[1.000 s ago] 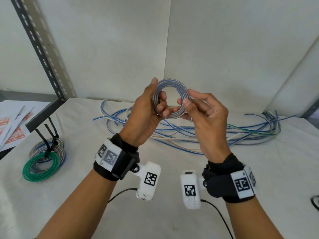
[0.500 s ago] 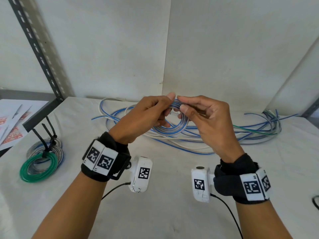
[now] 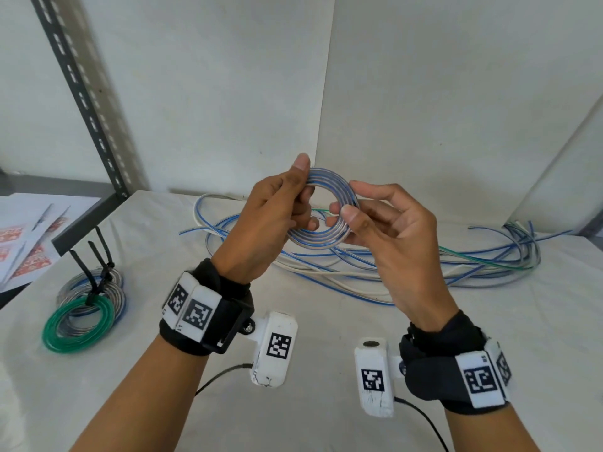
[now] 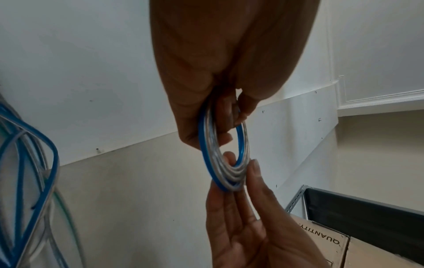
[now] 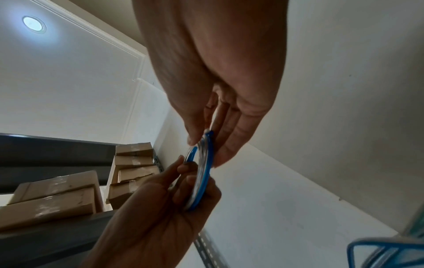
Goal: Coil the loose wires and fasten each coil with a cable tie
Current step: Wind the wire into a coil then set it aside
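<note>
Bright, even light; ceiling lamp glares; edges blur.

Your head cam: high, faces forward and down over table, both hands mid-frame, wall behind.
Your left wrist cam: under left hand, very close, faces along fingers and up toward wall; right hand enters from below.
Your right wrist cam: under right hand, very close, faces up toward ceiling and boxes.
All three share coil and both hands' fingertips.
</note>
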`<state>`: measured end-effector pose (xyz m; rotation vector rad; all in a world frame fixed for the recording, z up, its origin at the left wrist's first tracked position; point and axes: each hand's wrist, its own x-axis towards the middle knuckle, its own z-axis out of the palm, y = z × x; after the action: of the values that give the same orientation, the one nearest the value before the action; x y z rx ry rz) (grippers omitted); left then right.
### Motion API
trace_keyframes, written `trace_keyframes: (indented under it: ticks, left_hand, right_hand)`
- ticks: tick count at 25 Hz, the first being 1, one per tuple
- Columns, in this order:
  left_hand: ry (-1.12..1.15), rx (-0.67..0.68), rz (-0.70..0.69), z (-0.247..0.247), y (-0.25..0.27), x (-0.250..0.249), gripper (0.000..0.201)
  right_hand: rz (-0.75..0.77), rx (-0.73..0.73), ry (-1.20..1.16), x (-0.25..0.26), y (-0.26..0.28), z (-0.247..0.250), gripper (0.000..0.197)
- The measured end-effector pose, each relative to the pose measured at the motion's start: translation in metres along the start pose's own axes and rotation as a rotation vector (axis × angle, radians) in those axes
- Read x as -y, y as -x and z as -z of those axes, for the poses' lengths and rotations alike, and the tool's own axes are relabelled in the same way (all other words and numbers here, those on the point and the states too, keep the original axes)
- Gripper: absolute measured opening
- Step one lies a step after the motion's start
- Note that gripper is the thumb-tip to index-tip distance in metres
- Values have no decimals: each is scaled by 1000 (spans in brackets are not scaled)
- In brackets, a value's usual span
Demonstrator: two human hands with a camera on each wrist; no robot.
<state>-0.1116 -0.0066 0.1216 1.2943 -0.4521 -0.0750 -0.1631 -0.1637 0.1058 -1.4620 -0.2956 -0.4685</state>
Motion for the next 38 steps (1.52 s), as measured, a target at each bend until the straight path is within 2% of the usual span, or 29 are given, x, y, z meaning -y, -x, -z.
trace_keyframes:
  ticks: [4,8,12,16,21,26,28,31,38]
  left_hand:
    - [-16,16,-16,-4,1,0,43]
    - [-205,90,-118,11,2,-5,27]
    - [-297,191,-21,25,6,-13,24]
    - [-319,142,-43,26,6,-14,19]
    - [-249,102,-28,24,7,-13,16]
    - [-202,28,-23,20,6,-11,14]
    - [-221,47,-9,18,6,-11,16]
    - [-288,77,-40,20,5,-11,30]
    - [-253,-1,-71,21,6,-11,24]
  right_hand:
    - [111,-104,-28,-3,-3,-1,19]
    - [66,-17,56,4,-8,14,18]
    - [51,54,118,5,-8,22,13]
    - [66,35,118,3,-7,17,8]
    - [105,-94,173,-1,-4,11,3]
    - [67,-66,190,2,-4,12,20]
    - [63,-92,173,1,-5,15,19]
    - [63,-79,179,0,-7,20,18]
    - [78,-19,169,2,-6,19,14]
